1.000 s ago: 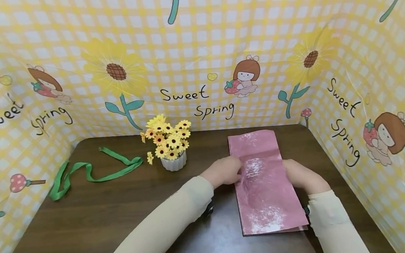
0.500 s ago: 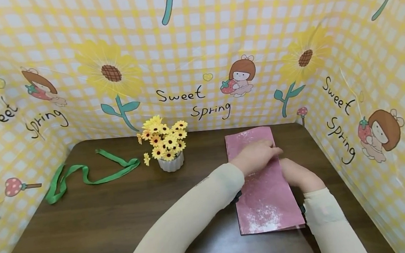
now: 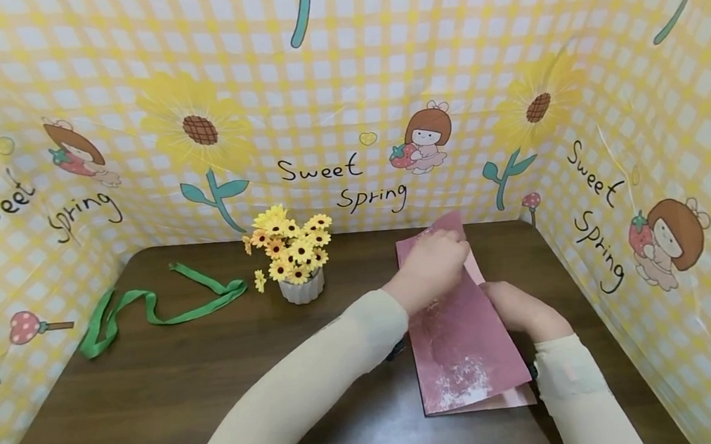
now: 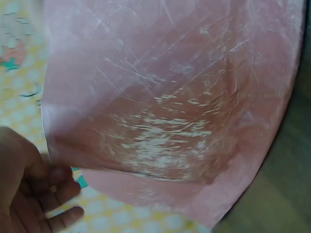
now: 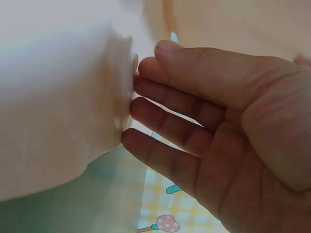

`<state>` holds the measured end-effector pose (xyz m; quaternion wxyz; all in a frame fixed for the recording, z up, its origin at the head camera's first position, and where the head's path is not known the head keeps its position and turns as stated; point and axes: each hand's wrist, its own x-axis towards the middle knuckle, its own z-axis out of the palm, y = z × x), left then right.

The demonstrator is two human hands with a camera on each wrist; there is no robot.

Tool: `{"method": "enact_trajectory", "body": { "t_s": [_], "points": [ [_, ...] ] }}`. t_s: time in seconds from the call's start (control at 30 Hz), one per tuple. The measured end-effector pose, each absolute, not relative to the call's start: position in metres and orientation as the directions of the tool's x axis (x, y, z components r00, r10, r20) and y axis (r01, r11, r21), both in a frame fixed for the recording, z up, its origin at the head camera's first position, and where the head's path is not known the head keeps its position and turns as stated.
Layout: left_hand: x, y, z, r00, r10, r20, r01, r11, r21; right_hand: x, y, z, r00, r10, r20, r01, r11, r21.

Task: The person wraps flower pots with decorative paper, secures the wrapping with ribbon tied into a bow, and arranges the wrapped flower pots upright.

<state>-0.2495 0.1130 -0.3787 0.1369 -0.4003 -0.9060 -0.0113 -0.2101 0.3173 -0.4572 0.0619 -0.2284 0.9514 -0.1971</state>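
Note:
A folded pink paper sheet [image 3: 470,342] with white worn patches lies on the right part of the table, its upper flap partly raised. My left hand [image 3: 432,272] reaches across it and pinches the flap's right edge near the far corner. In the left wrist view, thumb and fingers of the left hand [image 4: 36,189] meet at that corner, with the lower layer [image 4: 170,199] showing beneath. At the sheet's right side is my right hand [image 3: 522,310]. In the right wrist view, its extended fingertips [image 5: 132,138] touch the edge of a pale layer.
A white pot [image 3: 302,288] of yellow artificial flowers [image 3: 297,249] stands left of the sheet. Farther left, a green ribbon [image 3: 195,313] lies in loose bends on the brown table [image 3: 173,386]. Yellow checked cloth [image 3: 329,62] walls the back and sides.
My left hand has moved from the sheet's left edge across to its right edge, gripped the upper flap's far corner and lifted it somewhat. The right hand stays at the right edge.

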Motion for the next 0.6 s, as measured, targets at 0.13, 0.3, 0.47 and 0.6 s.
{"method": "enact_trajectory", "body": {
  "t_s": [0.13, 0.3, 0.47, 0.6],
  "points": [
    [-0.241, 0.084, -0.367, -0.746, 0.591, 0.307, 0.628, 0.777, 0.031, -0.211, 0.317, -0.459, -0.871, -0.490, -0.019, -0.451, 0.815, -0.364],
    [-0.236, 0.053, -0.361, -0.845, 0.443, 0.299, 0.513, 0.830, 0.221, -0.211, 0.320, -0.460, -0.880, -0.474, -0.025, -0.427, 0.814, -0.394],
    [-0.231, 0.024, -0.361, -0.928, 0.343, 0.145, 0.373, 0.859, 0.351, -0.213, 0.318, -0.462, -0.885, -0.462, -0.063, -0.398, 0.819, -0.414],
    [-0.228, 0.004, -0.366, -0.947, 0.318, 0.045, 0.314, 0.887, 0.339, -0.214, 0.314, -0.461, -0.881, -0.469, -0.068, -0.407, 0.821, -0.400]
  ]
}}
